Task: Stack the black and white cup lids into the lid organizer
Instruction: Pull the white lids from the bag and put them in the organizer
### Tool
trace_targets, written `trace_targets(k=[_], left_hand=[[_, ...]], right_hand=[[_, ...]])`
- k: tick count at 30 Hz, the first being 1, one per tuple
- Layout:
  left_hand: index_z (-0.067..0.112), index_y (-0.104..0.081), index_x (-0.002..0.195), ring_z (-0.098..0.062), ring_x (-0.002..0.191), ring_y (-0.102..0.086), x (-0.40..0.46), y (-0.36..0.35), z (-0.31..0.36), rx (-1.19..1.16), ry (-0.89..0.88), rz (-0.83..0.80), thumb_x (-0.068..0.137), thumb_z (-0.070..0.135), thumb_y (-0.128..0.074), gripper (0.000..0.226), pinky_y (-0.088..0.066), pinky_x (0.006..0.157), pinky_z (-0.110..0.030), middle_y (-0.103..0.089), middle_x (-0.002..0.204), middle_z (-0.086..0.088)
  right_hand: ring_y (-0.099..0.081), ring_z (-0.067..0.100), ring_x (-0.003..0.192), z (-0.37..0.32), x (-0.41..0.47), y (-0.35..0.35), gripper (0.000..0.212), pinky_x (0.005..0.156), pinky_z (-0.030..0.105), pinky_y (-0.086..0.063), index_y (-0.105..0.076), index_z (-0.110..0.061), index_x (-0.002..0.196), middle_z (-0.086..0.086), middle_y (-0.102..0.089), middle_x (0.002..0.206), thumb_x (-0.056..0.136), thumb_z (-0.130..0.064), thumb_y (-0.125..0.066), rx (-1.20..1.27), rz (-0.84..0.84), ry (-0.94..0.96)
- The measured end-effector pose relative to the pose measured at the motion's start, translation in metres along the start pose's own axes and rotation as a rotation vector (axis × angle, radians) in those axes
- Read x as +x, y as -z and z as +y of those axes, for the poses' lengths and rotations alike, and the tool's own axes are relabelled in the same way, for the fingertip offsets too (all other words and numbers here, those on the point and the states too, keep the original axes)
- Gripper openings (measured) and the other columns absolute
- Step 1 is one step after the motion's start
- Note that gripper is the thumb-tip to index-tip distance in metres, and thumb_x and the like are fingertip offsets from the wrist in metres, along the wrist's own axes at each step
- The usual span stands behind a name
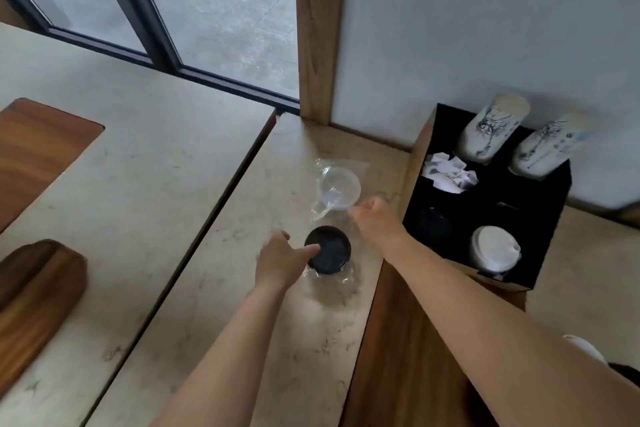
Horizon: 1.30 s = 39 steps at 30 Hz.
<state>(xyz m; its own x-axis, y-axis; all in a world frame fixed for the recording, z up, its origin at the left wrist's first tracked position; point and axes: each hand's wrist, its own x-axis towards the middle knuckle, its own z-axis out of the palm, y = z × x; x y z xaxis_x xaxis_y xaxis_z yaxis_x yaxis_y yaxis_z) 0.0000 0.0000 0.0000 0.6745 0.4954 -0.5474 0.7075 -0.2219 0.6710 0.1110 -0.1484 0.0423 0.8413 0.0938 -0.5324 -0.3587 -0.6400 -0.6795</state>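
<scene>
No writing is readable; the left hand (281, 262) fingers touch the black lids (329, 250), while the right hand (372, 220) curls, its grip unclear, near the clear lids (339, 188).

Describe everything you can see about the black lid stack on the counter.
The black lid stack is round, dark and matte, plastic by the look, seen from above with a faintly textured top. It stands upright on the pale stone-look counter, inside a crinkled clear plastic wrapper that spreads out around it. The left hand touches its left edge with a fingertip. How many lids it holds cannot be told.
</scene>
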Motion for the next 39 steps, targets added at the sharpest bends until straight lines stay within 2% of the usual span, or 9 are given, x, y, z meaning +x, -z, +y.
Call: trace_targets(k=[3,5,7,10,16,21,26,33,39], left_hand=[[0.009,-0.047,0.116,-0.028,0.109,-0.057,0.017,-0.005,0.002,0.103,-0.018,-0.066,0.079,0.044,-0.086,0.065,-0.047,0.088,-0.035,-0.055,0.119,-0.006],[0.009,-0.045,0.106,-0.03,0.102,-0.06,0.026,-0.009,-0.001,0.143,-0.014,-0.076,0.076,0.046,-0.088,0.063,-0.051,0.087,-0.041,-0.057,0.108,-0.006],[0.006,-0.051,0.102,-0.029,0.095,-0.063,0.031,-0.009,-0.003,0.172,-0.009,-0.069,0.074,0.048,-0.089,0.063,-0.051,0.077,-0.039,-0.06,0.098,-0.005],[0.013,-0.041,0.071,-0.02,0.059,-0.04,0.038,-0.009,-0.003,0.175,-0.004,-0.106,0.072,0.045,-0.09,0.059,-0.031,0.054,-0.032,-0.039,0.066,0.001],[0.008,-0.047,0.055,-0.022,0.056,-0.039,0.04,-0.017,-0.005,0.087,0.001,-0.206,0.072,0.025,-0.092,0.051,-0.031,0.06,-0.035,-0.039,0.055,-0.007],[0.0,-0.073,0.077,-0.014,0.059,-0.063,0.028,-0.016,-0.01,-0.041,0.032,-0.27,0.077,0.018,-0.09,0.024,-0.047,0.059,-0.024,-0.07,0.066,-0.002],[0.011,-0.069,0.072,0.006,0.05,-0.063,0.002,-0.008,-0.027,-0.138,0.055,-0.362,0.084,0.013,-0.083,0.018,-0.046,0.056,-0.015,-0.069,0.054,0.014],[0.011,-0.072,0.098,-0.011,0.07,-0.073,-0.08,-0.005,-0.059,-0.279,0.123,-0.343,0.075,0.018,-0.085,0.027,-0.052,0.059,-0.022,-0.079,0.088,-0.003],[0.014,-0.071,0.105,-0.018,0.083,-0.073,-0.169,-0.02,-0.095,-0.222,0.058,-0.43,0.069,0.023,-0.083,0.039,-0.055,0.072,-0.031,-0.078,0.099,-0.011]], right_hand=[[-0.065,0.033,0.099,-0.011,0.04,-0.009,0.029,0.082,0.033,-0.049,-0.066,-0.003,0.106,0.016,-0.066,0.106,0.093,-0.029,-0.064,-0.041,0.074,-0.066],[-0.058,0.037,0.125,-0.021,0.061,-0.013,0.063,0.101,0.04,-0.052,-0.049,-0.002,0.141,0.015,-0.058,0.138,0.092,-0.036,-0.067,0.008,0.087,-0.164],[-0.055,0.037,0.13,-0.024,0.077,-0.017,0.078,0.105,0.044,-0.05,-0.037,-0.003,0.148,0.016,-0.053,0.146,0.089,-0.038,-0.072,0.036,0.106,-0.218],[-0.054,0.034,0.133,-0.028,0.093,-0.022,0.091,0.107,0.043,-0.049,-0.034,-0.004,0.149,0.015,-0.051,0.149,0.082,-0.041,-0.083,0.048,0.104,-0.243],[-0.061,0.031,0.125,-0.019,0.099,-0.026,0.082,0.092,0.034,-0.052,-0.046,-0.002,0.145,0.015,-0.06,0.139,0.08,-0.027,-0.088,0.028,0.05,-0.207],[-0.065,0.03,0.109,-0.006,0.091,-0.021,0.053,0.091,0.037,-0.055,-0.063,0.0,0.127,0.015,-0.067,0.122,0.081,-0.015,-0.085,0.091,-0.013,-0.184],[-0.069,0.03,0.102,0.005,0.068,-0.016,0.049,0.09,0.041,-0.059,-0.063,0.0,0.13,0.019,-0.069,0.12,0.085,-0.01,-0.081,0.241,-0.159,-0.213],[-0.068,0.035,0.116,0.037,-0.02,0.005,0.037,0.094,0.042,-0.06,-0.057,0.0,0.12,0.024,-0.067,0.129,0.089,-0.004,-0.077,0.658,-0.212,-0.162],[-0.074,0.024,0.102,0.115,-0.137,0.037,0.028,0.082,0.033,-0.062,-0.069,-0.006,0.119,0.014,-0.074,0.119,0.091,-0.004,-0.073,0.794,-0.15,-0.116]])
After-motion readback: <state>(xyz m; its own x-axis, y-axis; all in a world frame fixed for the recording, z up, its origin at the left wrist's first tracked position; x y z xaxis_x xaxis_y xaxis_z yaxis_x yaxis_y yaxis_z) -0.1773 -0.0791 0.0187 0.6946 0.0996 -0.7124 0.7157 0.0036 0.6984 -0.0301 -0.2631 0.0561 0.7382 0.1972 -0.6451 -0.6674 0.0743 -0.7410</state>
